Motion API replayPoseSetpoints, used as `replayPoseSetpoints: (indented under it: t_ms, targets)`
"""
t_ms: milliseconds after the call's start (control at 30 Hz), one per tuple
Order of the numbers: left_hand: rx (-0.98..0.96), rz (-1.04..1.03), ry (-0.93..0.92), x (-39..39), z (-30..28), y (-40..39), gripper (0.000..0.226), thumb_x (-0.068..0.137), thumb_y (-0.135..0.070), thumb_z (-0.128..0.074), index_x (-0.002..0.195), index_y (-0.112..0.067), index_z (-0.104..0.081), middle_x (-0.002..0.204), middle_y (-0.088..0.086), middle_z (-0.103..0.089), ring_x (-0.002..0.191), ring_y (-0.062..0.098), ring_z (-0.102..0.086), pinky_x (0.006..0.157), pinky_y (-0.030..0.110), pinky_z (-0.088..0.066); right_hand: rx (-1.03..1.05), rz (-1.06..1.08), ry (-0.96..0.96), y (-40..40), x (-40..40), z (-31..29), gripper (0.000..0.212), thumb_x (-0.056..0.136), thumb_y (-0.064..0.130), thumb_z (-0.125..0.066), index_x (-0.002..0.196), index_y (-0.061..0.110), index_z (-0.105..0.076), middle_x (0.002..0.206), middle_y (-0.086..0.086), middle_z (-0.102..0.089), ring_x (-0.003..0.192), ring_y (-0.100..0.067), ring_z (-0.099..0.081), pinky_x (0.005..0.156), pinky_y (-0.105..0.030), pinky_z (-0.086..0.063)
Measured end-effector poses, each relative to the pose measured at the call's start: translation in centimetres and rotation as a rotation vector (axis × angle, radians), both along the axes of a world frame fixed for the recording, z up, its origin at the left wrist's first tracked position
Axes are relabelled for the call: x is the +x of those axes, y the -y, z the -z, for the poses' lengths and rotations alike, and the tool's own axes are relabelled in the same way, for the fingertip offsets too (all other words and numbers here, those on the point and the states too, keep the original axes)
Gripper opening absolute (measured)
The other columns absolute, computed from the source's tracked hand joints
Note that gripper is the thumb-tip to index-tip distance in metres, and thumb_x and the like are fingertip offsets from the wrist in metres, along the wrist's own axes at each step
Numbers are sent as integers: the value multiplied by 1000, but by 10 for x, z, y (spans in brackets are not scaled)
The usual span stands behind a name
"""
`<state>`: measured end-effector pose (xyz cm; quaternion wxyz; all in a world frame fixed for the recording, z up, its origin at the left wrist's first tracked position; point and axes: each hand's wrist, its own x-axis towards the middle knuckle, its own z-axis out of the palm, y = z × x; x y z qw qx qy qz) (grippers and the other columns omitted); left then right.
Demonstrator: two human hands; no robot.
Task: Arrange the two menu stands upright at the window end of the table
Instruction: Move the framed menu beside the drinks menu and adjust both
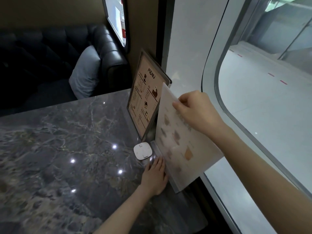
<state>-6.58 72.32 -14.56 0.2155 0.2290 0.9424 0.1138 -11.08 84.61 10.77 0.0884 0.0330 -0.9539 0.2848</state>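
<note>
I have one menu stand already upright at the window end of the table, close to the wall. I'm on the second: my right hand pinches the top edge of the pale menu stand, which leans toward the window, while my left hand lies open, pressing at its base beside a small white puck. Next I judge it needs tipping vertical and seating flat beside the first

A grey marble table spreads left of my hands; beyond it, a dark sofa with a cushion. Right, a bright window.
</note>
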Motion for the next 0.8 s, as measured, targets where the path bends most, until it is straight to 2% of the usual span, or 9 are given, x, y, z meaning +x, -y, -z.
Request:
replayPoseSetpoints:
  t_ms: [67, 167, 300, 367, 467, 533, 600, 667, 800]
  targets:
    - [-33, 21, -7, 0, -1, 3, 96, 64, -55, 13, 149, -11, 3, 160, 3, 4, 147, 16, 6, 117, 39, 1, -6, -10, 12, 2, 0, 0, 35, 90, 16, -47, 83, -16, -60, 78, -37, -62, 55, -37, -46, 49, -31, -35]
    - [-56, 27, -7, 3, -5, 8, 78, 83, -52, 0, 149, -11, 3, 160, 3, 5, 147, 17, 7, 117, 38, 2, -12, -10, 20, 5, 1, -2, 36, 90, 15, -47, 80, -17, -59, 73, -37, -59, 53, -27, -40, 50, -31, -33]
    - [-69, 23, -9, 10, -12, 15, 70, 92, -49, -9, 148, -10, 4, 160, 5, 6, 147, 18, 8, 118, 36, 2, -34, -11, 0, 0, -1, -9, 35, 90, 16, -49, 88, -17, -59, 73, -35, -60, 65, -45, -51, 51, -36, -42]
    - [-67, 10, -10, 10, -14, 22, 69, 93, -49, -11, 148, -10, 5, 160, 4, 8, 147, 17, 9, 118, 36, 1, -52, -13, -18, -4, -2, -12, 36, 90, 17, -49, 88, -18, -59, 77, -38, -60, 70, -48, -52, 49, -33, -35]
    - [-81, 3, -32, 7, -15, 31, 75, 87, -53, -2, 148, -10, 6, 160, 4, 9, 147, 15, 9, 118, 36, 1, -70, -7, -18, -6, -2, -11, 36, 90, 16, -49, 87, -18, -59, 86, -38, -62, 74, -47, -55, 51, -32, -37]
    - [-96, -4, -27, 6, -14, 36, 67, 96, -46, -13, 148, -10, 5, 160, 4, 8, 147, 16, 9, 120, 37, 0, -81, 4, -14, -5, -4, -8, 35, 89, 15, -50, 85, -19, -58, 80, -38, -61, 61, -41, -48, 47, -27, -30]
    - [-109, 7, -31, 5, -13, 39, 64, 98, -43, -18, 148, -10, 5, 160, 4, 8, 146, 16, 10, 119, 37, 0, -84, 14, 13, -4, -6, -4, 35, 89, 15, -50, 84, -19, -58, 68, -36, -53, 58, -36, -41, 45, -26, -24]
    - [-130, 32, -37, 4, -13, 40, 63, 98, -43, -17, 148, -11, 6, 160, 4, 8, 146, 15, 10, 119, 37, 0, -98, 28, 33, -5, -8, -1, 36, 88, 15, -50, 82, -20, -57, 61, -23, -43, 57, -27, -36, 47, -26, -24]
    - [-136, 51, -15, 1, -16, 39, 63, 98, -42, -17, 148, -10, 6, 160, 4, 9, 146, 16, 10, 119, 37, 0, -112, 43, 44, -11, -13, 0, 36, 88, 15, -50, 82, -20, -57, 60, -26, -42, 57, -23, -35, 50, -29, -26]
